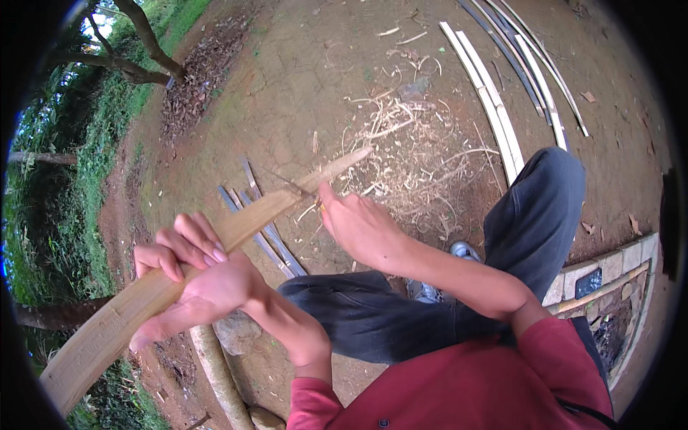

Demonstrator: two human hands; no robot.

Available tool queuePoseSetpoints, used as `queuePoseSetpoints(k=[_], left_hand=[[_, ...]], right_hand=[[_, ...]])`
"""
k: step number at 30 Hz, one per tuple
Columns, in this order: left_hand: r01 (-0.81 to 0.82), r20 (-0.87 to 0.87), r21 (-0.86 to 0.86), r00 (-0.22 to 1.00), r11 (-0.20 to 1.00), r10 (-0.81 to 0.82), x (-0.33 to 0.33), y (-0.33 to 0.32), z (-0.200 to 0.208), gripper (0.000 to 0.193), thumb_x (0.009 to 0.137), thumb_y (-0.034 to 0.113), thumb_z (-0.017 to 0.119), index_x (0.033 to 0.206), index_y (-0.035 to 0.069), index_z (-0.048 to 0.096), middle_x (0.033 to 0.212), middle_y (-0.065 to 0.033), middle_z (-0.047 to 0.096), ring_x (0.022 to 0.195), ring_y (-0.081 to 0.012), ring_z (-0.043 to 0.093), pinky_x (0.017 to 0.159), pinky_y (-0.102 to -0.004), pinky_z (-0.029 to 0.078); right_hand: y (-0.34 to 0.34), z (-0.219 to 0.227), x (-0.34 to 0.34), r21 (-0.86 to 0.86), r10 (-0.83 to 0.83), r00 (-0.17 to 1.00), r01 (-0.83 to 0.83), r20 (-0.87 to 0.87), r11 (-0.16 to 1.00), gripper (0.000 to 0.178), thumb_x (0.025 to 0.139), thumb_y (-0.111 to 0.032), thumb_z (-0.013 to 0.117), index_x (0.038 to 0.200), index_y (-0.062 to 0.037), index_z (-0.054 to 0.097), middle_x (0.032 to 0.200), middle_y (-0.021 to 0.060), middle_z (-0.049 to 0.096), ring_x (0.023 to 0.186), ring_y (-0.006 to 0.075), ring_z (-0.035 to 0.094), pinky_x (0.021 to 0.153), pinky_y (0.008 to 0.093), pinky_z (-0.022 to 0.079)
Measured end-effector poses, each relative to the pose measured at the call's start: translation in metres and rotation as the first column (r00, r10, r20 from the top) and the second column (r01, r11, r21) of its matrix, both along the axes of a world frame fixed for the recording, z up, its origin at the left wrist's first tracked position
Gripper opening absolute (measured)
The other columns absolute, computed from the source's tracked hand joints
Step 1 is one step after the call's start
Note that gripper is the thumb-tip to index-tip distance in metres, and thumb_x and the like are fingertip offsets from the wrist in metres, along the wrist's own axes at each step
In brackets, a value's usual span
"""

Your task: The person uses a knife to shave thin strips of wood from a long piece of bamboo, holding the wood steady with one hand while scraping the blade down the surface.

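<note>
A long, flat, light-brown bamboo strip (272,206) slants from the lower left up to its narrowed end near the middle of the view. My left hand (208,283) is closed around it, fingers over the upper edge and thumb along the lower one. Near the narrow end, my right hand (362,226) grips a knife (304,193). Its thin blade lies crosswise against the strip, with a bit of yellowish handle showing at the fingers; most of the handle is hidden inside the hand.
Curly shavings (408,136) litter the dirt beyond my hands. Pale split strips (487,100) lie at upper right, shorter dark-edged strips (269,229) below the held one. My bent legs (537,208) frame the right. A low brick border (609,269), a log (218,373) and a tree (147,36) stand around.
</note>
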State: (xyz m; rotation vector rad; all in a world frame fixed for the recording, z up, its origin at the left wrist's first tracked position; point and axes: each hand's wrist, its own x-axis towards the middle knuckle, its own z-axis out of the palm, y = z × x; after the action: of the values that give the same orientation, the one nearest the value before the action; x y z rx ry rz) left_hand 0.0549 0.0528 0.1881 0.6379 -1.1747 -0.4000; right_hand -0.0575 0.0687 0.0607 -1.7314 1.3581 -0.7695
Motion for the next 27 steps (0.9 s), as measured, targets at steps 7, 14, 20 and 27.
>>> queuePoseSetpoints(k=[7,14,20,27], left_hand=[[0.023,0.009,-0.008,1.0,1.0,-0.023,-0.003,-0.002,-0.003,0.077,0.076,0.087,0.025,0.063,0.012,0.03,0.047,0.0,0.029,0.038,-0.0094,0.026,0.035,-0.0207,0.021],[0.176,-0.025,-0.07,0.984,0.982,-0.178,0.002,-0.005,-0.004,0.077,0.077,0.087,0.023,0.064,0.011,0.031,0.046,-0.0006,0.029,0.036,-0.0095,0.026,0.034,-0.0201,0.021],[0.03,-0.015,0.002,0.999,1.0,-0.03,-0.011,-0.006,0.001,0.077,0.074,0.089,0.029,0.064,0.012,0.03,0.048,0.0007,0.026,0.039,-0.0092,0.023,0.036,-0.0213,0.02],[0.379,-0.035,-0.062,0.924,0.923,-0.381,0.01,-0.008,-0.001,0.078,0.074,0.088,0.033,0.066,0.01,0.033,0.048,-0.0013,0.032,0.038,-0.01,0.029,0.036,-0.0213,0.025]], right_hand=[[-0.006,0.006,-0.006,-0.013,0.076,0.996,-0.076,-0.046,0.997,0.018,0.085,0.002,0.044,0.101,0.0117,0.046,0.068,0.0267,0.063,0.07,0.0408,0.067,0.059,0.0456,0.056],[-0.015,0.021,-0.019,0.013,0.136,0.99,-0.135,-0.029,0.991,0.025,0.088,-0.005,0.046,0.104,0.015,0.042,0.067,0.0275,0.061,0.072,0.0426,0.065,0.061,0.0457,0.054],[0.01,0.037,-0.016,-0.067,0.077,0.997,-0.077,-0.006,0.995,0.024,0.093,-0.01,0.045,0.104,0.0094,0.037,0.058,0.0253,0.058,0.062,0.0445,0.062,0.055,0.0493,0.05],[-0.004,-0.001,-0.007,-0.003,0.019,0.999,-0.02,-0.034,1.0,0.018,0.09,-0.006,0.048,0.101,0.0069,0.042,0.066,0.0246,0.063,0.068,0.0417,0.066,0.057,0.0471,0.054]])
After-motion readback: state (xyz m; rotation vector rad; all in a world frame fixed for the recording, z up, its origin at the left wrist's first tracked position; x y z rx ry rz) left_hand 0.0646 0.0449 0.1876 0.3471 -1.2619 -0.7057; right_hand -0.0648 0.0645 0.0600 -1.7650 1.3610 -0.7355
